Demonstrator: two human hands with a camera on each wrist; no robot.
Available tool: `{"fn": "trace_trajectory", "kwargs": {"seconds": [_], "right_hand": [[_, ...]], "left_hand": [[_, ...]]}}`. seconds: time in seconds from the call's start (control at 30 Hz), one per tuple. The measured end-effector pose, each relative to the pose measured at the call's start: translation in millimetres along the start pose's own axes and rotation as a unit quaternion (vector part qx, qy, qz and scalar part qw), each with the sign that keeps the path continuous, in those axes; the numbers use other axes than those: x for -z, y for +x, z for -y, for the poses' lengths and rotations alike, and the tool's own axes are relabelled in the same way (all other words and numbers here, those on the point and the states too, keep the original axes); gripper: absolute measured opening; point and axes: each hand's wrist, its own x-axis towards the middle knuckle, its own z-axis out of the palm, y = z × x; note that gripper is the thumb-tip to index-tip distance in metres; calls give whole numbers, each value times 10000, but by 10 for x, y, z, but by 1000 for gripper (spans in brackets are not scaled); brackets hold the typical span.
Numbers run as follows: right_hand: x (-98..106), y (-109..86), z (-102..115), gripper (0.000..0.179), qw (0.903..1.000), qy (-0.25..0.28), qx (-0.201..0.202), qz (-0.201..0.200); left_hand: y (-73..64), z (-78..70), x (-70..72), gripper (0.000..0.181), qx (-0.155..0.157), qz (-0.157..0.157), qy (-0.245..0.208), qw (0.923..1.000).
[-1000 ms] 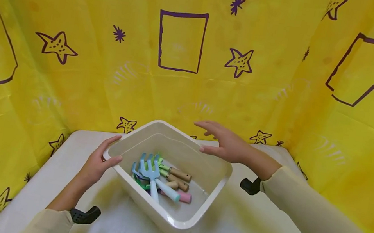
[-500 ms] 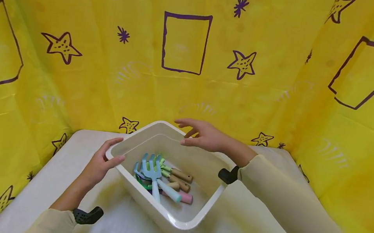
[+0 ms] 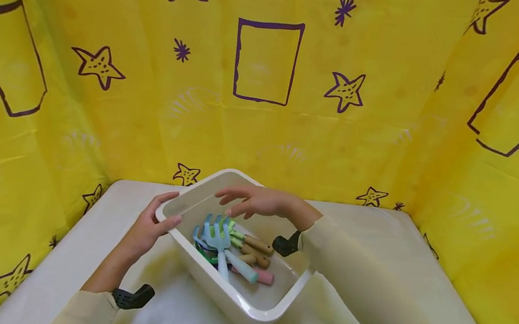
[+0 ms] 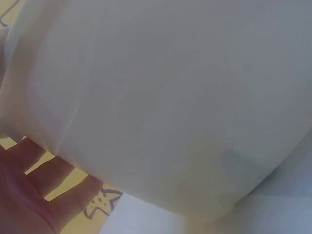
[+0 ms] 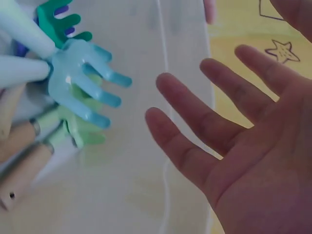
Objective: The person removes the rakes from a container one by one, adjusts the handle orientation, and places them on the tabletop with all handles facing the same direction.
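A white plastic bin (image 3: 241, 303) stands at an angle on the white surface, with several small garden hand rakes inside. On top lies a light blue hand rake (image 3: 217, 237), tines toward the far left. Beneath it are light green rakes with wooden handles (image 3: 258, 245), a darker green rake (image 5: 53, 27) and a pink handle (image 3: 265, 277). My left hand (image 3: 144, 230) holds the bin's left corner, thumb over the rim and fingers against the outer wall (image 4: 161, 97). My right hand (image 3: 265, 202), fingers spread and holding nothing, hovers over the bin beyond the tines.
Yellow cloth (image 3: 252, 144) with purple stars and rectangles hangs at the back and both sides. The white surface (image 3: 367, 242) extends around the bin. A black camera mount sits on each wrist (image 3: 133, 297).
My right hand has moved left and down from beyond the bin's far right rim to above the rakes. My left hand keeps its hold on the rim.
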Motion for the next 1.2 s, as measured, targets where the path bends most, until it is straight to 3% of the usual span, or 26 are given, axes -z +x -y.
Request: {"fn": "trace_trajectory", "kwargs": {"seconds": [0.23, 0.4, 0.6, 0.7, 0.93, 1.1, 1.2], "right_hand": [[-178, 173, -119, 52, 9981, 515, -162, 309], [-280, 226, -194, 49, 9941, 519, -615, 728], [-381, 296, -253, 46, 9882, 579, -766, 1190], [-431, 323, -266, 45, 9811, 721, -1074, 1437], [-584, 361, -257, 43, 9532, 1300, -2029, 1827], [-714, 386, -263, 42, 9401, 1459, -2247, 2106], [-745, 390, -276, 40, 9398, 1519, -2236, 2090]], "left_hand": [[13, 15, -25, 59, 33, -64, -94, 9999], [8, 25, -54, 60, 86, -91, -161, 9998], [-10, 20, -48, 59, 130, -165, -97, 9997], [-4, 19, -40, 59, 91, -154, -89, 9998], [-26, 23, -24, 59, 101, -173, -45, 9998], [-17, 14, -34, 60, 93, -194, -139, 9997], [-9, 22, -40, 61, 120, -195, -176, 9996]]}}
